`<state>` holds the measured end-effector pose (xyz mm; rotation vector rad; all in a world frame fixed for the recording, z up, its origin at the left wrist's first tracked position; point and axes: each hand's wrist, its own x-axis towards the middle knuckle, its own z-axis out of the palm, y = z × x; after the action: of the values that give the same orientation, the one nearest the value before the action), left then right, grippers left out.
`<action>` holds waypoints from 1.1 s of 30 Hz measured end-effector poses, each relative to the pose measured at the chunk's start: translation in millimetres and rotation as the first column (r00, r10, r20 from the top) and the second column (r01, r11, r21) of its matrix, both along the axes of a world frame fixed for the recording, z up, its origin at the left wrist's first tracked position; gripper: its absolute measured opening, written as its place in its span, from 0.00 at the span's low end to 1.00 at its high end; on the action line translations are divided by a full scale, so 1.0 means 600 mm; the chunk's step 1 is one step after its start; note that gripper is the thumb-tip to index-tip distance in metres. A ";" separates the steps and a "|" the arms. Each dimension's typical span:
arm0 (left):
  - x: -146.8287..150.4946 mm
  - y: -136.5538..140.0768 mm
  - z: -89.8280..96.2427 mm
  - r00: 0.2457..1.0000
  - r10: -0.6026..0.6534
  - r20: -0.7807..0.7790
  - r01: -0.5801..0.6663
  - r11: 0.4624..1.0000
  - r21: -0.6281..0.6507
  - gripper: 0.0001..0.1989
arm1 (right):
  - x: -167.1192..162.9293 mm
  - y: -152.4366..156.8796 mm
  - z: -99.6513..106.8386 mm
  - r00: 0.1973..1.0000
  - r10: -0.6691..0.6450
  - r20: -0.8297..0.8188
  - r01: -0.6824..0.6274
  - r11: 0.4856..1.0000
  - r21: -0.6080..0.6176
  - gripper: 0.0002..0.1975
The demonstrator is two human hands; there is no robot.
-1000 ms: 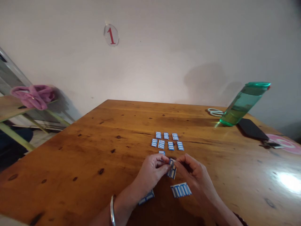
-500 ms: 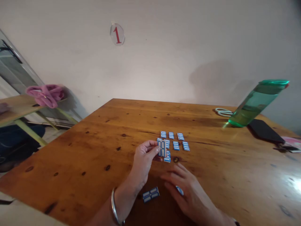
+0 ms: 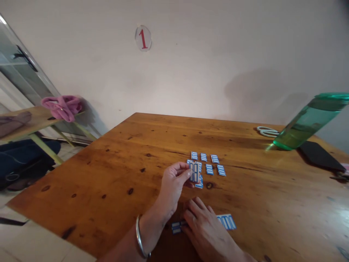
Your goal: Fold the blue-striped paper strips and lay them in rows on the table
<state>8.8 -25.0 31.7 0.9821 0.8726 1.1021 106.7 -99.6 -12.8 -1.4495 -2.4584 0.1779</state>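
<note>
My left hand (image 3: 176,180) is closed, pinching a small sheet of blue-bordered white labels (image 3: 194,171) upright between thumb and fingers above the table. Several similar label pieces (image 3: 209,169) lie in short rows behind and beside it, partly covered by the held one. Close to the table's front, my right hand (image 3: 203,227) bends its fingers down onto the right end of another label piece (image 3: 176,227); the fingertips are partly hidden. A wider label strip (image 3: 227,221) shows from under the right side of that hand.
On the wooden table (image 3: 114,171), a green bottle (image 3: 308,123) leans at the right, beside a white coiled cable (image 3: 267,131) and a dark flat case (image 3: 320,156). A pink cloth (image 3: 63,108) sits on a bench (image 3: 32,127) at the left.
My right hand has moved left and down onto the front label piece, uncovering the strip to its right. The left hand keeps its sheet; the view has turned slightly left.
</note>
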 end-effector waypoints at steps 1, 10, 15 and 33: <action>0.000 0.000 0.000 1.000 0.000 -0.001 0.000 1.000 0.000 0.08 | 0.001 0.000 0.001 1.000 0.003 -0.005 -0.003 1.000 -0.018 0.05; 0.001 -0.001 0.000 1.000 -0.007 -0.003 0.007 1.000 0.000 0.07 | 0.010 0.000 0.019 0.998 0.035 -0.045 -0.040 0.994 -0.097 0.03; 0.001 -0.001 -0.002 1.000 -0.004 0.000 0.004 1.000 -0.005 0.08 | 0.012 0.001 0.006 0.998 0.063 -0.023 -0.062 0.998 0.019 0.08; 0.004 0.000 -0.006 0.999 -0.019 -0.040 0.019 1.000 -0.012 0.07 | -0.001 0.004 -0.040 0.993 0.091 0.081 -0.110 0.951 0.288 0.08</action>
<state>11.0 -25.0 28.3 1.0038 0.8997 1.0633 106.2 -97.4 -36.6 -1.2236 -2.4834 -0.2107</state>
